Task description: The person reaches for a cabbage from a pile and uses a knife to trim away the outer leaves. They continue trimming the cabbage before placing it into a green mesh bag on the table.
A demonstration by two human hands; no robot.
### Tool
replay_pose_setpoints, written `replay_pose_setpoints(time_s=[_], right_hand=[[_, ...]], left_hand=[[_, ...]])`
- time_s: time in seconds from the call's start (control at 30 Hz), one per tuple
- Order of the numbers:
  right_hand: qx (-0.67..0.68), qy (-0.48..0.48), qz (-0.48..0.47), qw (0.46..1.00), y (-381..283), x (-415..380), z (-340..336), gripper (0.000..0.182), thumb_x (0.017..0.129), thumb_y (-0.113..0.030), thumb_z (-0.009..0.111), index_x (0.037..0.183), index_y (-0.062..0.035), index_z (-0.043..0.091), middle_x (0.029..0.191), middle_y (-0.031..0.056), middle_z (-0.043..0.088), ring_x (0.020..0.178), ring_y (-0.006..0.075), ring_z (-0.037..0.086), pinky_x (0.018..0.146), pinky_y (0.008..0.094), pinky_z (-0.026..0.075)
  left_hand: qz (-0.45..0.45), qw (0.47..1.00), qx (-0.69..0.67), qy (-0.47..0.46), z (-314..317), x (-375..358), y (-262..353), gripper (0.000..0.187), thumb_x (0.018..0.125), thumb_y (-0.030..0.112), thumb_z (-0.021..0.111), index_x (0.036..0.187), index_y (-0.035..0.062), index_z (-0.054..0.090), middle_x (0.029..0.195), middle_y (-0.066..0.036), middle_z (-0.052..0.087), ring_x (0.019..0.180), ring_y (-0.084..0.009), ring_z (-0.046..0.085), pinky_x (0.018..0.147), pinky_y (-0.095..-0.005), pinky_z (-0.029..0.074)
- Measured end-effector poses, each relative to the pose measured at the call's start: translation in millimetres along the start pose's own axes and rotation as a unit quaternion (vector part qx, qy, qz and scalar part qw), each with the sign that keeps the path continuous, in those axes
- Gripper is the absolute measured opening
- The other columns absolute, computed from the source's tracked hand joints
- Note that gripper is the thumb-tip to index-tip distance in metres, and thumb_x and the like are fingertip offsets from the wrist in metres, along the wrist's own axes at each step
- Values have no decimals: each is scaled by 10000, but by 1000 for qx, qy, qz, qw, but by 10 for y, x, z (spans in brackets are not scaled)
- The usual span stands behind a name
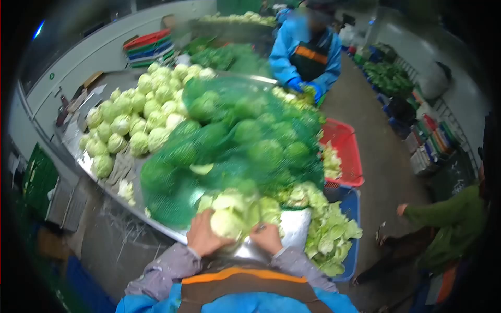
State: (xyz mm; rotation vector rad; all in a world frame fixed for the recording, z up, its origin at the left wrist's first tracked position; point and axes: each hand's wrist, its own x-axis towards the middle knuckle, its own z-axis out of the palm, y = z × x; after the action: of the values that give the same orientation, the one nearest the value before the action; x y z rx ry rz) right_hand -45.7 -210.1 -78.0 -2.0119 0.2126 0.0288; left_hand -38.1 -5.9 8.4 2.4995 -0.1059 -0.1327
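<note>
At the near edge of the metal table (180,237), my left hand (205,236) is wrapped against the left side of a pale green cabbage (225,223). Close to the cabbage's right side, my right hand (266,238) has its fingers curled in; a small dark thing shows at them, too small to name. Loose leaves lie around the cabbage. Behind it, a green mesh net (224,135) covers many cabbages. Trimmed cabbages (138,112) are heaped to the left.
A blue crate (356,208) of leaves stands right of the table, with a red crate (350,151) behind it. A co-worker in blue (308,57) works across the table. Another person in green (443,224) is at the right. Stacked crates (150,48) stand at back left.
</note>
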Motion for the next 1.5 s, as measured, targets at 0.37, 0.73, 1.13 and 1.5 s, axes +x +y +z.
replay_pose_setpoints(time_s=[0.37,0.73,1.13,1.5], right_hand=[[-190,90,-129,969,129,514,-726,145,706,-78,700,825,-20,640,702,44,655,521,81,542,484,273,419],[333,-373,40,865,-896,98,-525,811,717,-42,747,1415,-86,337,1136,146,598,457,15,435,426,162,352],[340,-209,57,915,-579,-41,-469,584,864,-209,665,1360,-48,402,857,39,570,423,41,439,360,212,345],[-181,86,-164,966,212,-344,-552,461,935,-252,516,1355,-108,392,705,117,605,488,287,557,466,361,410]], left_hand=[[2,927,-366,-88,-585,-105,-234,986,529,272,869,1309,80,297,1184,-162,481,1131,-267,469,973,-337,369],[-61,730,-657,-177,-431,-108,-85,924,635,263,743,1382,104,223,1323,-94,397,1255,-267,387,1058,-407,304],[67,921,-375,-82,-107,-50,44,1030,651,317,819,1426,54,196,1370,-229,332,1231,-347,418,1006,-419,390],[78,989,80,-97,655,296,407,998,516,512,813,1338,107,416,887,-194,607,828,-340,608,732,-422,468]])
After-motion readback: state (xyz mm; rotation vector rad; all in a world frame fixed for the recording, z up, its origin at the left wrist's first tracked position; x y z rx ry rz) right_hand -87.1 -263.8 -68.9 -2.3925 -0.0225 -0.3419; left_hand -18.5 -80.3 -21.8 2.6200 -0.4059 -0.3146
